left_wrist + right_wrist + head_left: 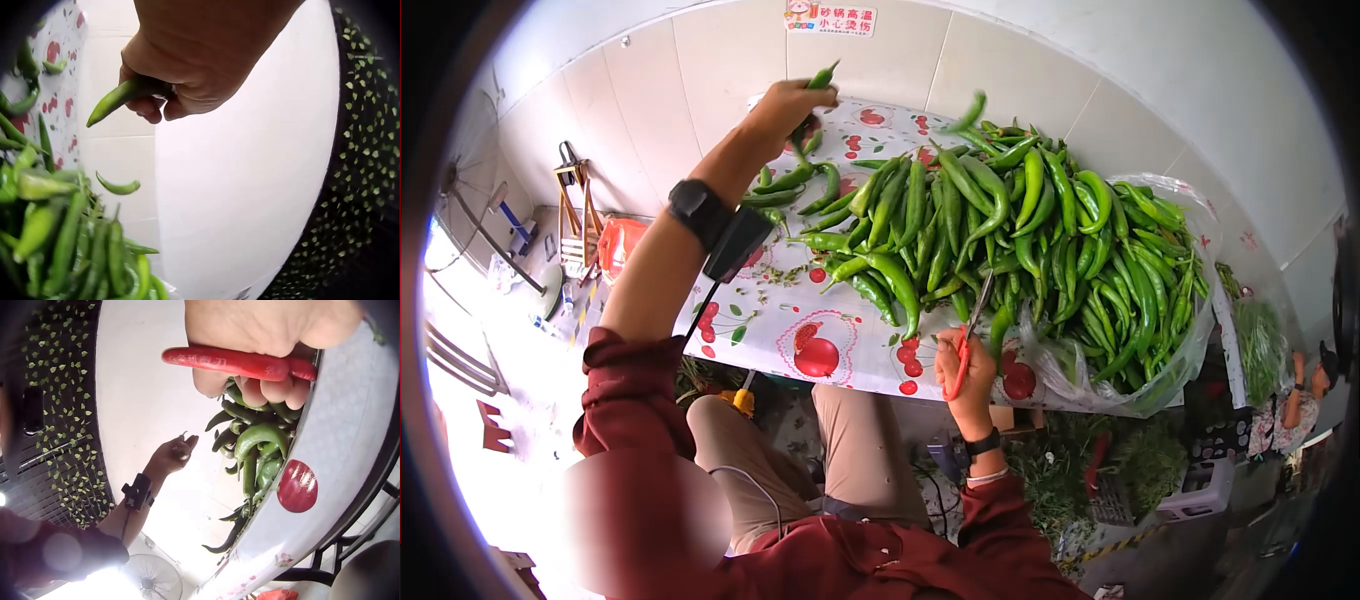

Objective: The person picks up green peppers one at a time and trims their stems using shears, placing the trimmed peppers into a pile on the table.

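Note:
My left hand (788, 108) is raised over the far left part of the table and grips a green chili pepper (112, 105), whose tapered end sticks out of the fist. At the table's front edge my right hand (966, 383) holds red-handled scissors (231, 362). Their blades (981, 300) point away from me, over the front of a big heap of green chili peppers (1000, 205). Several loose peppers (785, 180) lie under the left forearm. One small curved pepper (117, 184) shows against the wall, above the heap and apart from it in the left wrist view.
A clear plastic bag (1170, 385) lies under the heap's right side. The table carries a fruit-printed cloth (740, 310) with small green scraps (775, 273) on it. A tiled wall (730, 55) stands behind. To the left are a fan (475, 220) and a folding stool (578, 215).

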`<state>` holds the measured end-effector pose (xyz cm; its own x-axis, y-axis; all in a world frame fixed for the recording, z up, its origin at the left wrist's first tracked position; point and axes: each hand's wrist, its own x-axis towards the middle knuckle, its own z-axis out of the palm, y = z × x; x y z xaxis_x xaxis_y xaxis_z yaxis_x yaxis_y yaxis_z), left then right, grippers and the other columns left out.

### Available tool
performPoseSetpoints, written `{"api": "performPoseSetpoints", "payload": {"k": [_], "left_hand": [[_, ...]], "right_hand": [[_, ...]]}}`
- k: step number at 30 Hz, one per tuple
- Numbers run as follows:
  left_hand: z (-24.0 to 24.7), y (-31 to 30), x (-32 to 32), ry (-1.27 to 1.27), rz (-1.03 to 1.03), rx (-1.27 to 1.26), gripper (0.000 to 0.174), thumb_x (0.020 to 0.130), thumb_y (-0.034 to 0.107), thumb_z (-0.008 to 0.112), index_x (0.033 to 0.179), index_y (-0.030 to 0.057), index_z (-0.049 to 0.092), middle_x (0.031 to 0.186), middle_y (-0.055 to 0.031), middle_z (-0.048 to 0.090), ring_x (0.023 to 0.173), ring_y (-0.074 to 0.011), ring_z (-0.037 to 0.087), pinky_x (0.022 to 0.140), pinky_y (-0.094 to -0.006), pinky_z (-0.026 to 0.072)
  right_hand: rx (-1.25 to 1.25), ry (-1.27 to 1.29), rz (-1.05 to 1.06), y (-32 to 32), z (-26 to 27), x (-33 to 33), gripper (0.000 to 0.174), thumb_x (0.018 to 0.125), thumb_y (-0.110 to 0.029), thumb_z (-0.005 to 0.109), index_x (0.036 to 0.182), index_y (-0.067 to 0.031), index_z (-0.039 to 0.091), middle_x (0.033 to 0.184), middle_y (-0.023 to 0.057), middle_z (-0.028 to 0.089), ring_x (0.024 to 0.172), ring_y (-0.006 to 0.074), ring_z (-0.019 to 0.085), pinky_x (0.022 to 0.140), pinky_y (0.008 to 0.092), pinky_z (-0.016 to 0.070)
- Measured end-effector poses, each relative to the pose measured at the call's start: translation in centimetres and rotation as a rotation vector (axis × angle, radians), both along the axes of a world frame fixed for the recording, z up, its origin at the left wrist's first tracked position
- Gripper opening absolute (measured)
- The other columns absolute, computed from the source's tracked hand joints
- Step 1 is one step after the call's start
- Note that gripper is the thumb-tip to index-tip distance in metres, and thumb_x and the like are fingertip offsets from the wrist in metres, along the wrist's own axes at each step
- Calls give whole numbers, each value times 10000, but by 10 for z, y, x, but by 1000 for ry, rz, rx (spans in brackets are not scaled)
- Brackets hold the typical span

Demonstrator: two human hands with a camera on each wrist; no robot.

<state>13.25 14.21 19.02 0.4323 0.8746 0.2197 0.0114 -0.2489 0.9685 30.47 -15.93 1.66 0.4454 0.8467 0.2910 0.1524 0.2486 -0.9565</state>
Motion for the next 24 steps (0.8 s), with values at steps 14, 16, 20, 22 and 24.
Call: {"api": "performPoseSetpoints", "payload": {"k": [14,16,20,22,24], "left_hand": [[-135,27,-69,763,139,440,332,643,21,565,961,-36,642,761,-138,568,730,-249,579,681,-351,476],[-135,14,-67,883,140,596,388,620,-36,526,994,-20,627,1056,-168,499,976,-323,537,804,-393,444],[-128,-8,-57,1047,198,543,383,658,-13,536,1022,53,634,1078,-124,494,955,-308,552,801,-389,458],[-128,-9,-57,1081,206,544,363,664,-10,552,1009,70,632,1092,-98,478,962,-301,554,785,-398,458],[-128,-14,-61,1012,217,545,360,668,0,570,1016,68,632,1098,-96,480,964,-297,553,786,-392,458]], "right_hand": [[0,-134,-11,-2,5,0,94,865,-101,600,883,-21,555,584,-26,485,470,27,438,426,181,345],[-1,-137,-22,-1,3,0,92,863,-96,601,890,-20,557,577,-30,477,472,27,439,428,180,345],[3,-124,-34,0,0,1,90,854,-81,607,902,-19,560,556,-41,457,474,28,442,433,179,344],[-8,-145,-43,-1,0,1,92,851,-78,610,902,-20,561,558,-39,464,474,29,444,435,181,347],[-18,-162,-48,-1,2,1,94,848,-76,613,902,-20,561,560,-37,471,474,30,447,437,182,351]]}}
